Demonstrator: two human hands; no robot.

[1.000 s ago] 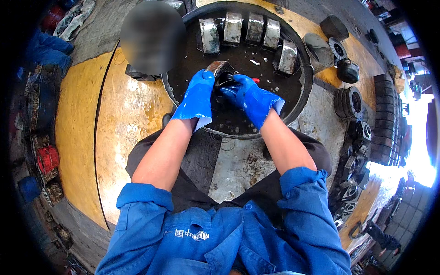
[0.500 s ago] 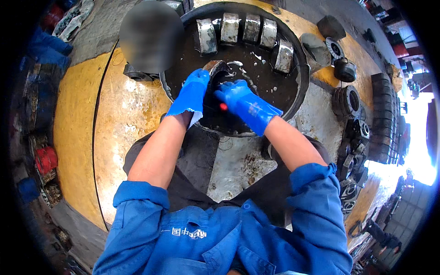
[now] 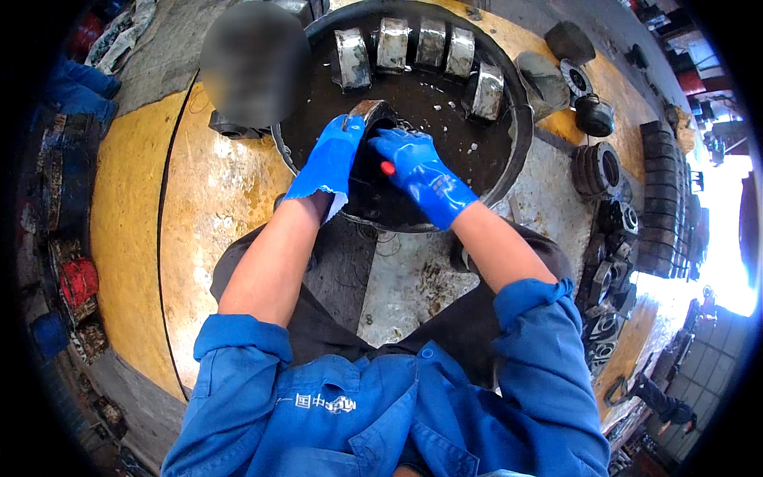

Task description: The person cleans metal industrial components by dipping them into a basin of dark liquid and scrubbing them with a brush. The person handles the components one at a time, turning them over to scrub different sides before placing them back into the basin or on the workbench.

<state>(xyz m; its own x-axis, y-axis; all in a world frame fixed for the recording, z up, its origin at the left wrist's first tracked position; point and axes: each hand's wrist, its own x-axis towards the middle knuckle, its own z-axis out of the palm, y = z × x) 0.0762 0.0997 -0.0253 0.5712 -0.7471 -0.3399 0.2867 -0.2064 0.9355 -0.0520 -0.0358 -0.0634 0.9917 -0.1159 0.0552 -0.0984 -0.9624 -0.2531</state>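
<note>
My left hand (image 3: 332,159), in a blue rubber glove, is closed on a curved metal shell (image 3: 369,109), a dark half-ring with a brownish edge. It is held over the near middle of a big round basin (image 3: 520,151) of dark liquid. Close to the shell's inner side, my gloved right hand (image 3: 415,168) is closed round a tool with a red end (image 3: 388,168). The rest of that tool is hidden by the glove and the shell. Several similar curved metal shells (image 3: 393,46) stand in an arc inside the basin's far side.
A blurred grey round shape (image 3: 254,63) covers the area left of the basin. To the right stand a metal bucket (image 3: 543,83), ring-shaped parts (image 3: 596,169) and a dark ribbed block (image 3: 664,199). Yellowish boards (image 3: 214,199) cover the floor at left.
My right hand has shifted a little left and up, closer to the shell. White streaks on the liquid have shrunk to small flecks. My left hand still grips the shell.
</note>
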